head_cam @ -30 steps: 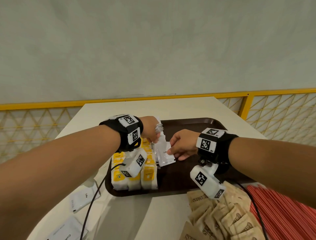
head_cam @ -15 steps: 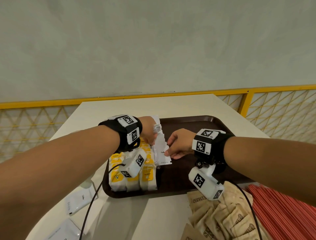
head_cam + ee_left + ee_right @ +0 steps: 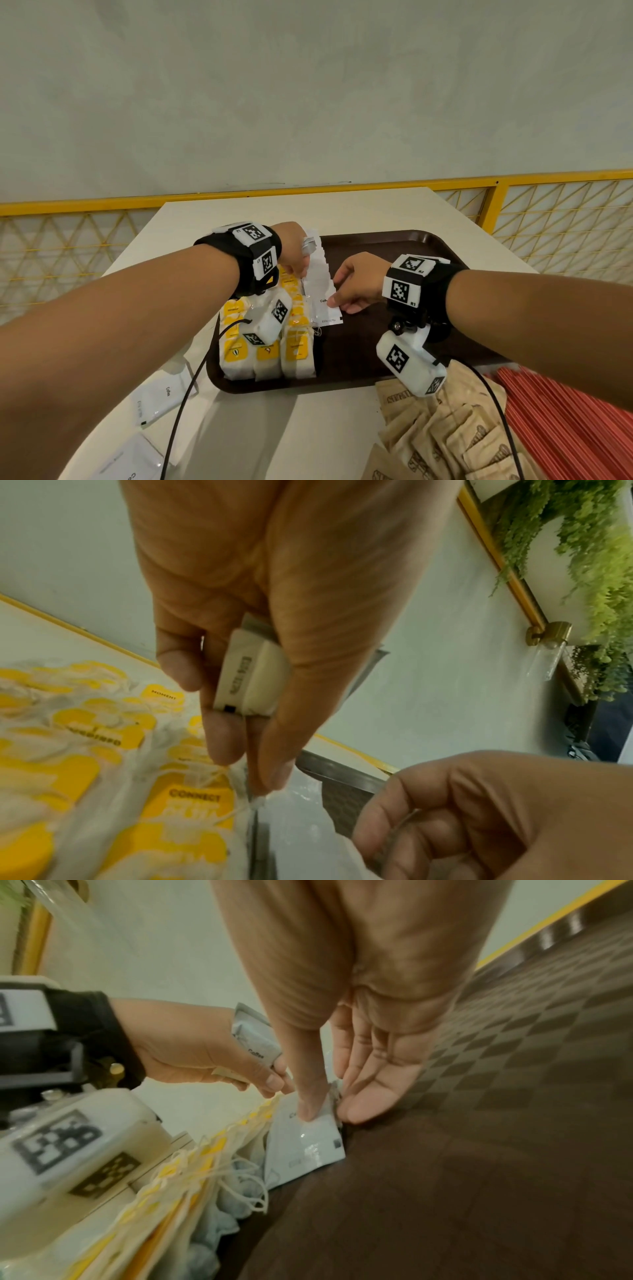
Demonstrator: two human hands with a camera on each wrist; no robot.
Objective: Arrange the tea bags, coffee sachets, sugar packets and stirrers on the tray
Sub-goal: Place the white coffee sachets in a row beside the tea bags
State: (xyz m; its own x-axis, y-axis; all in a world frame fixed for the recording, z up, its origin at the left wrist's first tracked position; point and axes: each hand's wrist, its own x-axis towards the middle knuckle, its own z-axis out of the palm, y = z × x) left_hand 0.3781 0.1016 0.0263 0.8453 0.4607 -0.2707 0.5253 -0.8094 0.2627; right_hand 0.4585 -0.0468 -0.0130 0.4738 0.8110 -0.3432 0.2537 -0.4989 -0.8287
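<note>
Loose coffee sachets [image 3: 161, 397] are lying on the table [image 3: 239, 431] at near left, off the tray. Tea bags [image 3: 267, 346] with yellow tags are standing in three rows along the left side of the brown tray [image 3: 394, 342]. The left hand [image 3: 291, 253] is clasping a small stack of white sachets [image 3: 250, 680] between thumb and curled fingers, above the far end of the row. Just right of the tea bags, a row of coffee sachets [image 3: 320, 284] is lying overlapped and running near to far. Compared with a second ago, this row is sitting closer against the tea bags and straighter. The right hand [image 3: 356, 284] is pressing thumb and fingertips [image 3: 359, 1110] on the nearest sachet, pinching its edge. The coffee row is probably only partly laid. At near right, sugar packets [image 3: 445, 438] and red stirrers [image 3: 565, 421] are waiting off the tray.
</note>
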